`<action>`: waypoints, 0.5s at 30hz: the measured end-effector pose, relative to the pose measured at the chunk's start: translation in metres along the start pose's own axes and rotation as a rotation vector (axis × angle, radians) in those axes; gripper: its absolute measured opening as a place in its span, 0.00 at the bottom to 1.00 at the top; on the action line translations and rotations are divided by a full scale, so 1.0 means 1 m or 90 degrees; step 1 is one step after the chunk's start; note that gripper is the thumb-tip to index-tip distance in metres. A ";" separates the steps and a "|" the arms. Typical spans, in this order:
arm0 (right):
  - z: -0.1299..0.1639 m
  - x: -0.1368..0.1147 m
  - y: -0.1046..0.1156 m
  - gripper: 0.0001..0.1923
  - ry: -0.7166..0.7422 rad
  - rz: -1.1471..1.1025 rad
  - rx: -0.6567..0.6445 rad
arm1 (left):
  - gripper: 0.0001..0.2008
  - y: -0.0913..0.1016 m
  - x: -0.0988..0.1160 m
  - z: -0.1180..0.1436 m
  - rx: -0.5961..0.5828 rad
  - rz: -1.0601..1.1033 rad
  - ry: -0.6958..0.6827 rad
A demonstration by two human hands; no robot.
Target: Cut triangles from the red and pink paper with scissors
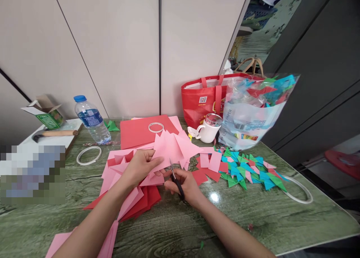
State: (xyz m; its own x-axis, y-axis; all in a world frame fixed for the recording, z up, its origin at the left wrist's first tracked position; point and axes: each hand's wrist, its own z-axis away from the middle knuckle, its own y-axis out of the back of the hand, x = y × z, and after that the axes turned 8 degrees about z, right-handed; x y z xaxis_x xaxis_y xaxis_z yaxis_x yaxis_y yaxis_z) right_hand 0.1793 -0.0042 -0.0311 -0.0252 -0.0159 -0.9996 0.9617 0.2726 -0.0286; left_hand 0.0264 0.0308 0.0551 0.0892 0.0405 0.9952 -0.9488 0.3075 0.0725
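Observation:
My left hand (143, 164) is closed on the edge of a pink sheet of paper (170, 147), thumb on top. Black-handled scissors (176, 180) sit in my right hand (182, 185), their blades pointing up at the lower edge of that sheet. Whether the blades have cut into it I cannot tell. Beneath and around my left hand lies a loose pile of pink and red paper pieces (112, 183). Small pink rectangles (215, 161) rest on red pieces to the right of my right hand.
Folded green, blue and pink paper pieces (247, 170) spread at right, beside a tape roll (303, 196). Behind stand a white mug (207, 132), a red bag (195, 100) and a plastic bag (244, 121). A water bottle (92, 121) and a hammer (54, 134) are at left.

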 end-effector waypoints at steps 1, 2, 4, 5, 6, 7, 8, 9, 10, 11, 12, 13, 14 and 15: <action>0.000 0.000 0.000 0.18 -0.001 0.000 0.003 | 0.12 0.000 0.000 0.000 -0.019 0.007 0.010; 0.000 -0.001 -0.001 0.19 -0.005 0.000 0.006 | 0.12 0.000 0.000 0.000 -0.034 0.015 0.019; 0.000 -0.002 -0.001 0.19 -0.012 -0.002 0.011 | 0.12 0.000 0.001 0.000 -0.041 0.025 0.025; 0.000 -0.003 -0.002 0.18 -0.016 -0.003 0.012 | 0.12 0.000 0.001 -0.001 -0.038 0.027 0.026; 0.000 -0.003 -0.002 0.18 -0.020 -0.003 0.013 | 0.12 0.000 0.001 -0.001 -0.036 0.029 0.026; 0.000 -0.003 -0.002 0.18 -0.024 -0.003 0.014 | 0.11 0.000 0.001 -0.001 -0.034 0.029 0.026; 0.000 -0.003 -0.002 0.18 -0.027 -0.003 0.013 | 0.11 0.000 0.001 -0.001 -0.033 0.029 0.026; 0.000 -0.003 -0.002 0.19 -0.029 -0.003 0.010 | 0.11 0.000 0.001 -0.001 -0.033 0.027 0.026; 0.000 -0.002 -0.002 0.19 -0.028 -0.004 0.007 | 0.11 -0.001 0.002 0.000 -0.034 0.026 0.024; 0.000 -0.002 -0.002 0.19 -0.021 -0.004 0.006 | 0.11 -0.001 0.002 0.000 -0.036 0.024 0.022; 0.000 -0.001 -0.002 0.19 -0.010 -0.005 0.002 | 0.11 -0.002 0.002 0.000 -0.037 0.022 0.019; 0.000 -0.001 -0.001 0.20 0.004 -0.008 -0.005 | 0.11 -0.002 0.003 0.001 -0.035 0.017 0.016; 0.000 -0.001 -0.001 0.20 0.017 -0.013 -0.016 | 0.11 -0.003 0.003 0.001 -0.031 0.011 0.014; 0.000 -0.001 0.000 0.21 0.028 -0.019 -0.028 | 0.12 -0.003 0.003 0.001 -0.028 0.003 0.011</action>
State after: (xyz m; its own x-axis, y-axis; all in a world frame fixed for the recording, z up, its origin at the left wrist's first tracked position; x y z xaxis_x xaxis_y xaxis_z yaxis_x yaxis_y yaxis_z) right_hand 0.1795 -0.0044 -0.0300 -0.0659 0.0175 -0.9977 0.9475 0.3146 -0.0570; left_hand 0.0294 0.0287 0.0583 0.0909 0.0581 0.9942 -0.9351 0.3482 0.0651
